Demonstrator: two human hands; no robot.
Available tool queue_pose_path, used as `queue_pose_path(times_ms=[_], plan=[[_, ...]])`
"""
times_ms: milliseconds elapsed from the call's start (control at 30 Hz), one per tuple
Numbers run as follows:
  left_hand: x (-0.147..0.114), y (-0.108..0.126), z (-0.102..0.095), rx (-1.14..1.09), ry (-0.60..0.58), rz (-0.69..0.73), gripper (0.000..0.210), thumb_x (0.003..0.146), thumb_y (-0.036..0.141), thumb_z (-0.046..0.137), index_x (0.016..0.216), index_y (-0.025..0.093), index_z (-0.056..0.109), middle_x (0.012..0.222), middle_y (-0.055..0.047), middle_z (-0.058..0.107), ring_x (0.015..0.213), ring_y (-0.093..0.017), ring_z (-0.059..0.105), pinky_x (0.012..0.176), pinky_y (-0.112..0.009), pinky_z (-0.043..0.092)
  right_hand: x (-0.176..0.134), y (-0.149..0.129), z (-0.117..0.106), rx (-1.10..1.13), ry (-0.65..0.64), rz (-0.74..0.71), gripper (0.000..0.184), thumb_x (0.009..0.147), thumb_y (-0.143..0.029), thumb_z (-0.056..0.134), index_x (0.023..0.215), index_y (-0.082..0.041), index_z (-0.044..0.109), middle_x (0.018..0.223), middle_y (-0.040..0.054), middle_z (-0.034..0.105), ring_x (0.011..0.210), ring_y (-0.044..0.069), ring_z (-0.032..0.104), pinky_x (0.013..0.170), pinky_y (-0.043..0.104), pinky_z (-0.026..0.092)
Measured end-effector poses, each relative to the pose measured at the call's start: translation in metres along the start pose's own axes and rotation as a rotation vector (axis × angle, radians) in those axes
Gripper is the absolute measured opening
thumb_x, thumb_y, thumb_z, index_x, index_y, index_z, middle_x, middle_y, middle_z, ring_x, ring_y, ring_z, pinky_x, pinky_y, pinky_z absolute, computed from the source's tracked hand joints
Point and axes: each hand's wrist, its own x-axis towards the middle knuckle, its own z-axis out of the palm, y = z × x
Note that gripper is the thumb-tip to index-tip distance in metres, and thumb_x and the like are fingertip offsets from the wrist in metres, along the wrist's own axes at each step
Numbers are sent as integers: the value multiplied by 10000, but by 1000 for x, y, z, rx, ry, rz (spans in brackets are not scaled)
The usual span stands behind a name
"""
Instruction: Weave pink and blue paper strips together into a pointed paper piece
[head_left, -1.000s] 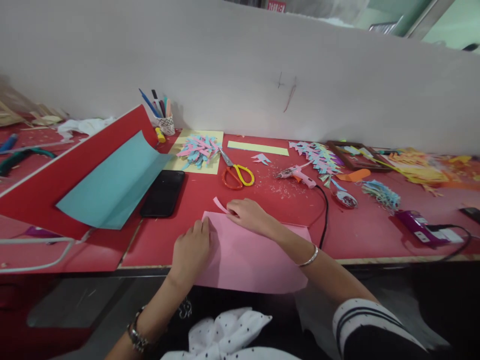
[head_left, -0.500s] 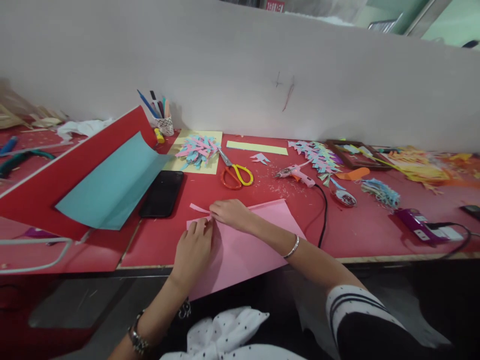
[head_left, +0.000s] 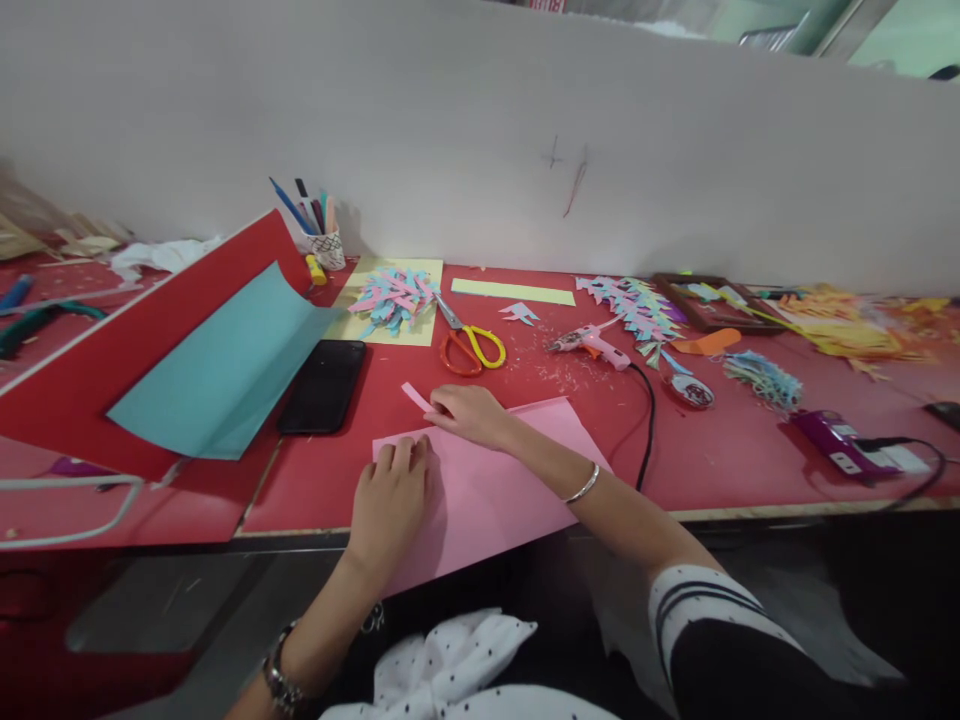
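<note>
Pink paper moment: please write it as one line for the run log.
left hand: flat on pink paper | right hand: pinching pink strip | scissors: lying beyond, untouched | phone: left of the paper

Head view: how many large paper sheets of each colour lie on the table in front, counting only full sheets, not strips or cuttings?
Pink sheet, under both hands: 1
Teal sheet: 1
Red sheet, beneath the teal one: 1
Pale yellow sheet, under the cuttings: 1
Total: 4
</note>
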Motion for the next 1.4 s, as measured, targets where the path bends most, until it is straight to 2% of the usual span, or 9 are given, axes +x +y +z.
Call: queue_pose_path(times_ms=[100, 200, 367, 600, 800, 933, 1100, 1233, 1400], plan=[[0, 1, -1, -5, -5, -6, 365, 836, 199, 380, 1169, 128, 511, 993, -111, 589, 869, -224, 538, 650, -315, 455, -7, 7, 0, -25, 15, -123, 246, 835, -378, 461, 784, -148, 532, 796, 29, 582, 686, 125, 491, 540, 234, 213], [1, 1, -1, -16, 9, -15, 367, 839, 212, 367, 1164, 121, 514, 983, -118, 588, 870, -233, 534, 645, -325, 452, -13, 10, 0, -82, -15, -164, 210, 866, -296, 429, 800, -141, 554, 821, 43, 585, 726, 128, 506, 557, 236, 226], [0, 1, -1, -33, 17, -9, 367, 838, 216, 358, 1155, 123, 518, 962, -119, 589, 856, -229, 532, 642, -324, 439, -12, 13, 2, -109, -46, -146, 249, 889, -300, 389, 832, -146, 574, 840, 47, 589, 771, 129, 522, 552, 233, 231], [0, 1, 0, -18, 24, -5, 366, 837, 203, 354, 1147, 107, 524, 982, -123, 589, 858, -235, 533, 636, -329, 446, -6, 23, 0, -84, 0, -37, 248, 884, -300, 395, 780, -141, 555, 805, 43, 583, 731, 128, 505, 552, 235, 215], [0, 1, 1, -27, 19, -8, 372, 837, 216, 359, 1158, 113, 517, 982, -122, 586, 874, -238, 531, 636, -330, 450, -19, 27, -5, -55, 15, -142, 262, 810, -398, 486, 743, -147, 522, 770, 26, 553, 653, 125, 453, 556, 233, 215], [0, 1, 0, -26, 11, -8, 378, 837, 212, 349, 1161, 111, 515, 997, -125, 584, 882, -241, 527, 653, -340, 454, -24, 30, -4, -111, -20, -105, 229, 869, -299, 411, 773, -144, 551, 791, 36, 570, 698, 129, 485, 573, 239, 223], [0, 0, -1, -19, -1, -7, 385, 836, 220, 338, 1165, 122, 512, 1001, -121, 587, 881, -232, 525, 657, -327, 451, -18, 31, -3, -136, -62, -70, 268, 892, -310, 372, 815, -152, 574, 839, 39, 591, 744, 131, 515, 577, 237, 233], [0, 0, -1, -11, 10, -17, 383, 838, 220, 330, 1160, 129, 516, 1006, -116, 589, 883, -228, 527, 660, -320, 448, -16, 34, -7, -152, -20, 21, 264, 889, -303, 376, 807, -146, 571, 835, 48, 596, 725, 132, 508, 558, 241, 218], [0, -1, 0, -20, -6, -20, 382, 839, 229, 347, 1168, 130, 515, 1019, -111, 592, 908, -235, 531, 669, -324, 458, -26, 41, -12, -105, 21, -48, 254, 824, -379, 476, 765, -144, 552, 784, 35, 584, 678, 130, 477, 564, 234, 222]])
